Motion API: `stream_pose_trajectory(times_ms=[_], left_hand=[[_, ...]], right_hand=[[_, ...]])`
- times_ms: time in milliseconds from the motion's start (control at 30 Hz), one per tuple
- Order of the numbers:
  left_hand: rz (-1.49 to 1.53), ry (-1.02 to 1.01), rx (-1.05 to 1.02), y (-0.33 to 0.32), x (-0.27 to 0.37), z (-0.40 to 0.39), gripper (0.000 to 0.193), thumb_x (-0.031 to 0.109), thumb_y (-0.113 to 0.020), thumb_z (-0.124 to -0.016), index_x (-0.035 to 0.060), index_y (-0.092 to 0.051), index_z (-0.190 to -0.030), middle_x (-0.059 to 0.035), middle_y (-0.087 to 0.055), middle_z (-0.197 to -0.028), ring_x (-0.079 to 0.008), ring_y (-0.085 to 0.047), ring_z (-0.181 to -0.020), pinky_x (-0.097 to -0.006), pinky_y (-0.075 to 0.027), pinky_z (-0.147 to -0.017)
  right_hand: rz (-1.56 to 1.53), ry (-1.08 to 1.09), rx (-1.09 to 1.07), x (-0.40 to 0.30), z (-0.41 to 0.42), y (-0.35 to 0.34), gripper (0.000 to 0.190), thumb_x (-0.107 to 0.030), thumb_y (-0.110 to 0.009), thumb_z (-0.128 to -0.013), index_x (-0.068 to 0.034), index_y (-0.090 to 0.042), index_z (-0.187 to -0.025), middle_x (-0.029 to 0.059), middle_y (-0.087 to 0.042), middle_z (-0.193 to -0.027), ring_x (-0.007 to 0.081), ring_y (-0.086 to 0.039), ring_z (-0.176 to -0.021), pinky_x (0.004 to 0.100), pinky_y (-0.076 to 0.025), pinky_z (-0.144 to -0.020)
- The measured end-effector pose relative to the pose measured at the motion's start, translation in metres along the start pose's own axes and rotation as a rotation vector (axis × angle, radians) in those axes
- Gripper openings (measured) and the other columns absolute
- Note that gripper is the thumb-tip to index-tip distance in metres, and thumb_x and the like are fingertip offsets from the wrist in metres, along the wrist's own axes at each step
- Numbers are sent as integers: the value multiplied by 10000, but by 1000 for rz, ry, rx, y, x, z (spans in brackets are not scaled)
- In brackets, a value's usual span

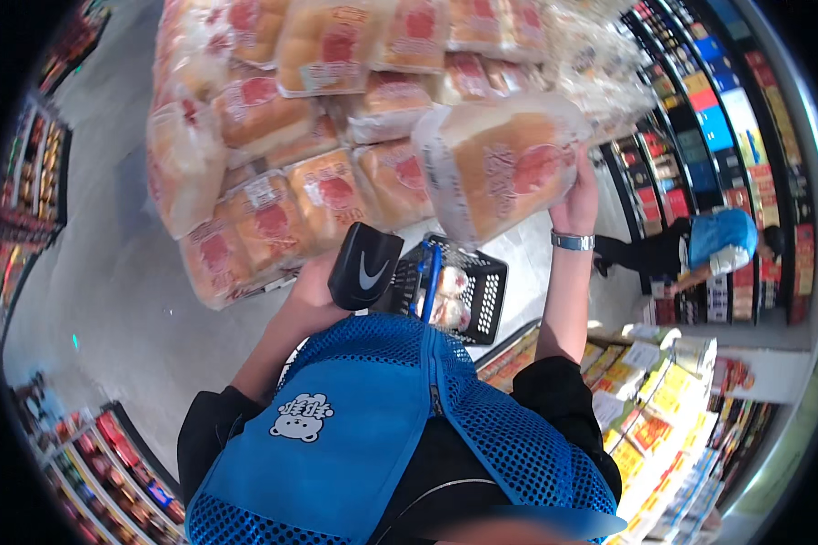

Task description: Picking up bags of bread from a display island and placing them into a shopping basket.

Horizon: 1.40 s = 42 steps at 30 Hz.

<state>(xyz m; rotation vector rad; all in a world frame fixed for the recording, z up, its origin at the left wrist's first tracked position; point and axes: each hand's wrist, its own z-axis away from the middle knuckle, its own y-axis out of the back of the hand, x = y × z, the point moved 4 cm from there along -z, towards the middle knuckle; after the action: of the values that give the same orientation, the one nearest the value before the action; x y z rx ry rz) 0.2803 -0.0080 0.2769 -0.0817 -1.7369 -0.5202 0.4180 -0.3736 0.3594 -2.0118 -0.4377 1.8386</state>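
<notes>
My right hand (578, 197), with a metal-banded watch on its wrist, grips the right end of a clear plastic bag of bread (511, 167). The bag bears red printing and is tilted over the front right of a large pile of similar bagged breads (334, 191). My left hand (320, 276) is at the pile's near edge, mostly hidden behind a black object with a Nike logo (365, 266); its fingers and whether it holds anything cannot be told. Below the held bag, a black shopping basket (492, 300) with a blue handle (431, 283) contains several wrapped items.
A person in a blue vest (722, 238) bends by the stocked shelves (705, 129) on the right. Yellow and red packaged goods (647, 422) are stacked at the lower right. More shelves (102, 456) line the left side, beyond the grey floor (109, 272).
</notes>
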Motion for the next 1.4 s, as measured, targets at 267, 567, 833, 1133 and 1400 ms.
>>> stream_pose_trajectory(times_ms=[267,567,833,1133,1400], left_hand=[[260,-33,-218,-54,20,-51,509,112,-825,-631,12,-612,-1082,-107,-675,-921,-187,-642,-850,-322,-492,-793],[-238,373,-329,-109,-88,-27,448,189,-765,-653,42,-614,-1049,-196,-661,-920,-398,-630,-901,-425,-505,-793],[-462,782,-365,-125,-138,35,360,172,-733,-691,38,-617,-1005,-220,-658,-916,-409,-637,-900,-447,-502,-758],[-467,1066,-410,-167,-189,101,369,84,-750,-659,20,-625,-1000,-171,-690,-865,-334,-687,-840,-384,-527,-728],[-455,1250,-396,-189,-207,112,310,92,-766,-680,21,-650,-958,-131,-704,-862,-217,-696,-825,-347,-530,-710]], right_hand=[[34,43,254,-30,94,103,424,-319,-483,-1005,4,-509,-1279,110,-605,-1225,212,-592,-1097,363,-455,-971],[1104,8,623,96,132,288,349,-328,-605,-949,-12,-710,-845,41,-632,-775,104,-554,-715,299,-452,-667],[1129,-228,762,328,157,439,310,-296,-615,-918,-4,-717,-931,201,-653,-816,317,-635,-820,392,-495,-762],[1286,-285,829,518,209,506,263,-277,-609,-906,-59,-736,-983,219,-617,-1065,362,-544,-1063,430,-415,-951],[1065,-726,1077,589,202,550,247,-276,-629,-871,-113,-747,-1014,171,-704,-931,317,-639,-924,424,-478,-873]])
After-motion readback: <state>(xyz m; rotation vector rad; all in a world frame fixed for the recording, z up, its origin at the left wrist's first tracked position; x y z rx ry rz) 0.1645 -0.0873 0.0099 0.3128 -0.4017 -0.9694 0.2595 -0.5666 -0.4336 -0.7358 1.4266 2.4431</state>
